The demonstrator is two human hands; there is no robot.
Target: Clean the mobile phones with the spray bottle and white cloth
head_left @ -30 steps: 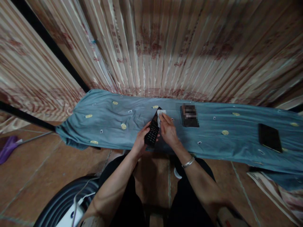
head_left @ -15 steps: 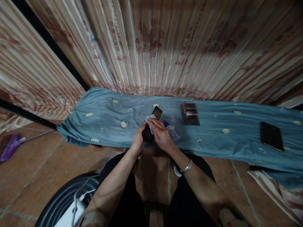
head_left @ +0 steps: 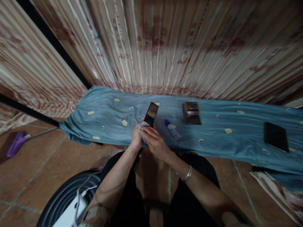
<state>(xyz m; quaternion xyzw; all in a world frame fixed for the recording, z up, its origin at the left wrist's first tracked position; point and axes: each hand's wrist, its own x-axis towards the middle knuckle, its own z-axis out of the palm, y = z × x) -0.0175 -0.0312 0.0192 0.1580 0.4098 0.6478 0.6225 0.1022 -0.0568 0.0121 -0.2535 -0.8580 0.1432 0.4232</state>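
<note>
A black flip phone [head_left: 152, 112] is unfolded, its screen half pointing away from me and its keypad half mostly covered by my hands. My left hand [head_left: 137, 135] is closed around the phone's lower left side. A crumpled pale grey cloth or tissue [head_left: 142, 126] lies under the fingers of my right hand [head_left: 155, 140], pressed against the phone's keypad half. Just right of my hands, a small clear spray bottle with a blue cap [head_left: 173, 130] lies on its side on the blue-green sheet [head_left: 113, 126].
A blurred-out dark box [head_left: 191, 113] rests farther right, and a black tablet-like object [head_left: 276, 136] lies at the right. On the floor at left are a purple broom head [head_left: 17, 143] and a white power strip [head_left: 71, 212] over a ribbed black round object [head_left: 59, 186]. Curtains hang behind.
The phone has turned so its screen half points more upright. My right hand and the cloth have shifted left and down over the keypad, hiding most keys.
</note>
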